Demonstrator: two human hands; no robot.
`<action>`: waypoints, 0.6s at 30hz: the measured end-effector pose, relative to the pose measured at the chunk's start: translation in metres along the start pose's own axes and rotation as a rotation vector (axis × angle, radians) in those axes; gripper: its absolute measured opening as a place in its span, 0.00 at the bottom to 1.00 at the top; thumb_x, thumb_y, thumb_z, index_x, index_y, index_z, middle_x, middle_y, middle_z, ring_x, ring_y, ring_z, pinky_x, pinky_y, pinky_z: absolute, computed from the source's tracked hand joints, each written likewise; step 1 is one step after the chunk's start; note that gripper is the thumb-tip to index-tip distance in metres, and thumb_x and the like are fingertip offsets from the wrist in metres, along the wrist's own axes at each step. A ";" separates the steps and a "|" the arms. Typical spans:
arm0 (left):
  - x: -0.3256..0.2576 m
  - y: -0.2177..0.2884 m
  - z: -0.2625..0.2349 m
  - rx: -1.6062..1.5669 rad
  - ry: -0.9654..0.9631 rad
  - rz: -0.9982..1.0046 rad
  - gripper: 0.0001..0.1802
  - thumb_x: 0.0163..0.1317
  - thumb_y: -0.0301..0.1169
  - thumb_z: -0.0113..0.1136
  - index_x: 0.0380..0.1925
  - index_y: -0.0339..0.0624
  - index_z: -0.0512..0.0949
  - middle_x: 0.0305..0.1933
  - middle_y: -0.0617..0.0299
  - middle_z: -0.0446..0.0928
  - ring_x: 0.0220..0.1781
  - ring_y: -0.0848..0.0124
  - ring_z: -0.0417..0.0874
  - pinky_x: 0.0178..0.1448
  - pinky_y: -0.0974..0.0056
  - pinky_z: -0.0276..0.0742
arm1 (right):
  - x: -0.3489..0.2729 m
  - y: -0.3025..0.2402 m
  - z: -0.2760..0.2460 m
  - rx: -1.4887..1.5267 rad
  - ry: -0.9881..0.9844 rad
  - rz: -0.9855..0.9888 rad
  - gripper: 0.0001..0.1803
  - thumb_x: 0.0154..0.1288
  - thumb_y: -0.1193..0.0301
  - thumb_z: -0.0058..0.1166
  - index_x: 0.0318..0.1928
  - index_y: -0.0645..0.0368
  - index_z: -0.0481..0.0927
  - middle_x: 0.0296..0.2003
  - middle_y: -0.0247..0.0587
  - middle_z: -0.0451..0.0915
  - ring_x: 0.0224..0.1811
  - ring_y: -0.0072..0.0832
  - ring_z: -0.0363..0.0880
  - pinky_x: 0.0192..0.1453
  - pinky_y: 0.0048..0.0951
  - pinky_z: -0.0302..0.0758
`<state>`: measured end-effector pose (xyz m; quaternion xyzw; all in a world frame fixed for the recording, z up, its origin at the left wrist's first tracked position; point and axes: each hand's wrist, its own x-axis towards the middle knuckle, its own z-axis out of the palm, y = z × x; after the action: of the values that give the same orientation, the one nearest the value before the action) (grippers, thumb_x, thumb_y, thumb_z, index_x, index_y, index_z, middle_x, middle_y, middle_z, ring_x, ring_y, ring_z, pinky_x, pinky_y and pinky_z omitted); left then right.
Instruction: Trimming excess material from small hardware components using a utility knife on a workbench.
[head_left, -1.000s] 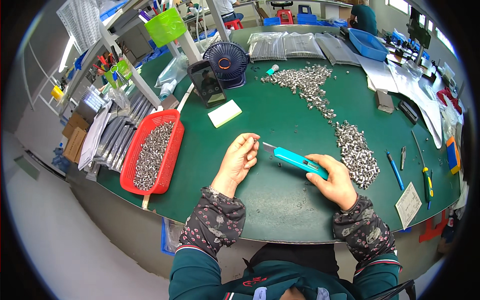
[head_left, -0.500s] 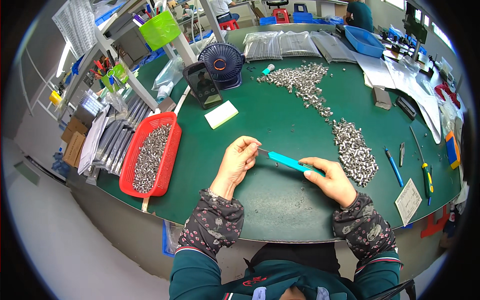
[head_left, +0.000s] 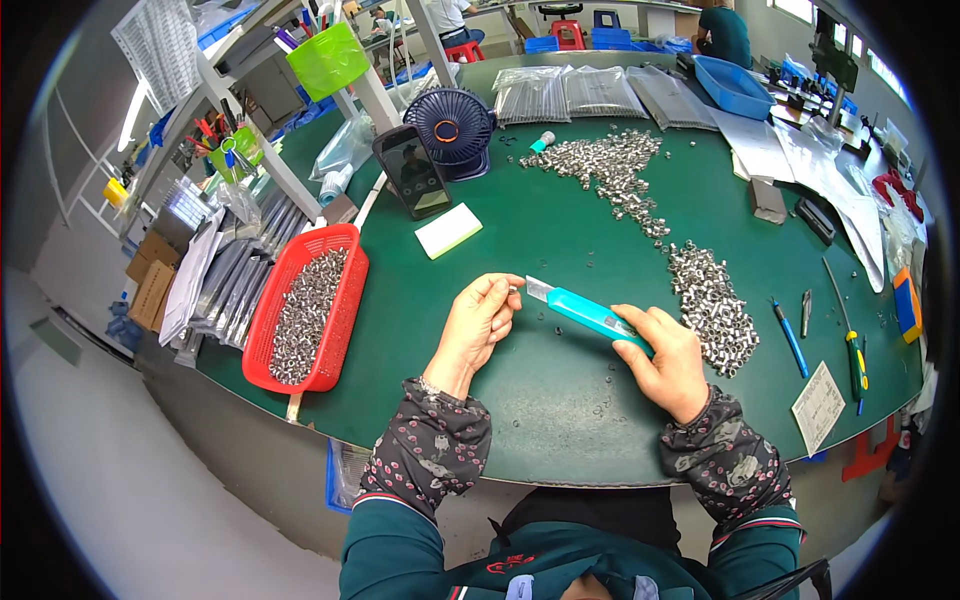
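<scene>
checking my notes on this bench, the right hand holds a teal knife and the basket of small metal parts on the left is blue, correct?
Not quite: the head view shows the basket is red, not blue. The right hand does hold a teal knife, and the small metal parts are in that basket on the left.

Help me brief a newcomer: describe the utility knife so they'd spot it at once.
Over the green worktable, find the person's right hand. It grips the utility knife, blade pointing toward the left hand. A broad turquoise handle sets it apart from the slim blue pen-shaped tool and the screwdriver lying farther right.
</scene>
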<state>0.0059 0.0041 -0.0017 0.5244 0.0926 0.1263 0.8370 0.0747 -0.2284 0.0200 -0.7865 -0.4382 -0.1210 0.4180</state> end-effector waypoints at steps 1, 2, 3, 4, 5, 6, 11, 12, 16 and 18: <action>0.000 0.000 0.000 -0.007 -0.004 -0.002 0.11 0.62 0.33 0.47 0.36 0.36 0.71 0.25 0.64 0.68 0.15 0.85 0.59 0.14 0.81 0.53 | 0.000 0.000 -0.001 0.006 -0.010 0.019 0.16 0.50 0.69 0.54 0.42 0.55 0.74 0.22 0.40 0.69 0.21 0.37 0.71 0.23 0.32 0.66; 0.000 0.000 0.001 -0.014 -0.008 -0.005 0.10 0.62 0.33 0.47 0.37 0.37 0.71 0.26 0.63 0.69 0.16 0.85 0.59 0.14 0.81 0.53 | 0.000 0.000 -0.001 0.011 -0.020 0.038 0.16 0.50 0.69 0.54 0.42 0.55 0.74 0.22 0.40 0.69 0.21 0.37 0.71 0.23 0.32 0.67; 0.001 0.000 0.001 -0.014 -0.008 -0.006 0.10 0.62 0.33 0.47 0.37 0.37 0.71 0.26 0.63 0.69 0.16 0.85 0.59 0.14 0.81 0.53 | 0.000 0.000 -0.001 0.011 -0.020 0.039 0.16 0.50 0.69 0.54 0.42 0.55 0.74 0.22 0.40 0.69 0.21 0.37 0.71 0.23 0.32 0.67; 0.001 -0.001 0.001 -0.040 -0.004 -0.004 0.10 0.62 0.32 0.47 0.38 0.37 0.71 0.27 0.63 0.69 0.16 0.85 0.60 0.14 0.81 0.54 | 0.000 0.000 -0.002 0.031 -0.033 0.055 0.16 0.50 0.69 0.54 0.42 0.55 0.74 0.22 0.41 0.69 0.21 0.37 0.71 0.24 0.32 0.67; 0.001 -0.001 0.001 -0.064 0.002 0.000 0.09 0.62 0.31 0.47 0.38 0.38 0.70 0.28 0.62 0.70 0.16 0.84 0.60 0.15 0.81 0.54 | 0.000 0.000 -0.001 0.055 -0.046 0.069 0.15 0.50 0.69 0.54 0.42 0.55 0.75 0.22 0.41 0.70 0.21 0.37 0.71 0.24 0.33 0.67; 0.001 -0.002 -0.001 -0.062 0.004 -0.001 0.09 0.62 0.31 0.47 0.38 0.38 0.70 0.28 0.62 0.70 0.16 0.84 0.60 0.15 0.81 0.54 | 0.000 0.000 0.000 0.057 -0.046 0.070 0.15 0.50 0.69 0.54 0.42 0.55 0.75 0.22 0.41 0.70 0.21 0.37 0.71 0.24 0.33 0.67; 0.003 -0.005 -0.002 -0.093 -0.026 0.007 0.07 0.61 0.29 0.47 0.37 0.39 0.70 0.30 0.61 0.71 0.16 0.83 0.61 0.14 0.81 0.54 | -0.001 0.003 0.001 0.116 -0.075 0.089 0.15 0.51 0.68 0.54 0.42 0.55 0.75 0.22 0.41 0.70 0.22 0.38 0.71 0.25 0.33 0.67; 0.003 -0.005 -0.002 -0.093 -0.028 0.005 0.07 0.61 0.29 0.47 0.37 0.39 0.70 0.30 0.61 0.71 0.16 0.83 0.61 0.14 0.81 0.54 | -0.001 0.003 0.000 0.115 -0.074 0.091 0.15 0.51 0.68 0.54 0.42 0.55 0.75 0.22 0.41 0.70 0.22 0.38 0.71 0.25 0.33 0.67; 0.001 -0.004 -0.005 -0.128 -0.093 -0.002 0.07 0.61 0.29 0.47 0.37 0.39 0.69 0.30 0.62 0.70 0.17 0.83 0.61 0.14 0.81 0.55 | 0.000 0.002 0.001 0.129 -0.113 0.122 0.15 0.51 0.67 0.54 0.42 0.54 0.75 0.23 0.41 0.71 0.23 0.38 0.72 0.27 0.33 0.68; 0.002 -0.003 -0.003 -0.105 -0.091 0.004 0.07 0.61 0.29 0.47 0.37 0.39 0.69 0.30 0.62 0.70 0.17 0.83 0.62 0.14 0.81 0.55 | 0.000 0.003 0.000 0.132 -0.118 0.125 0.16 0.51 0.66 0.54 0.42 0.54 0.75 0.23 0.42 0.71 0.23 0.38 0.72 0.27 0.33 0.68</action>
<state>0.0072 0.0062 -0.0060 0.4853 0.0466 0.1085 0.8663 0.0773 -0.2291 0.0185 -0.7887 -0.4194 -0.0190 0.4491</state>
